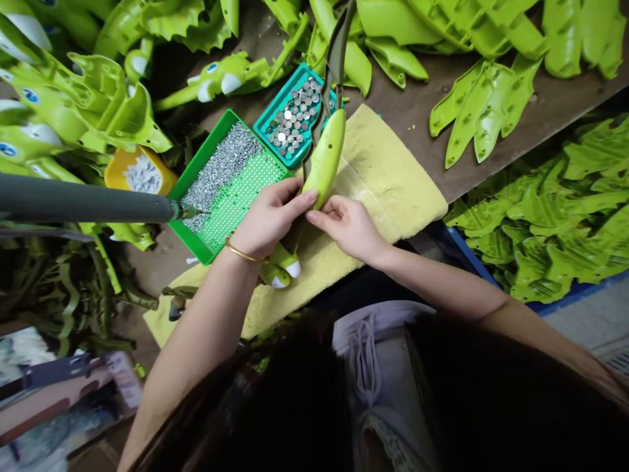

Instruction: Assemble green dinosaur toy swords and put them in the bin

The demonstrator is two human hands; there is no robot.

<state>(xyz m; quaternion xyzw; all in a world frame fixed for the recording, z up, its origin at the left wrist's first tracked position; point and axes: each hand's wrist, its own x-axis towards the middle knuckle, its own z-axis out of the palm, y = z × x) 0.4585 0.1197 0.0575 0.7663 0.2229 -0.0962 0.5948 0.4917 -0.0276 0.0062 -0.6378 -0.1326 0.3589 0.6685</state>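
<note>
Hair [295, 406] overhangs left hand [268, 219], right hand [350, 226] gripping one green shell [327, 156].

Head camera, steeply downward, close overhead

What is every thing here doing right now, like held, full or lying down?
Toy part, held tilted in both hands over the pad.
Left hand, gripping its lower end.
Right hand, pinching the same end.
Green tray, partly covered with screws.
Teal tray, holding round metal pieces.
Yellow cup, screws inside.
Screwdriver, no hand on it, tip over the green tray.
Pad, lying flat.
</note>
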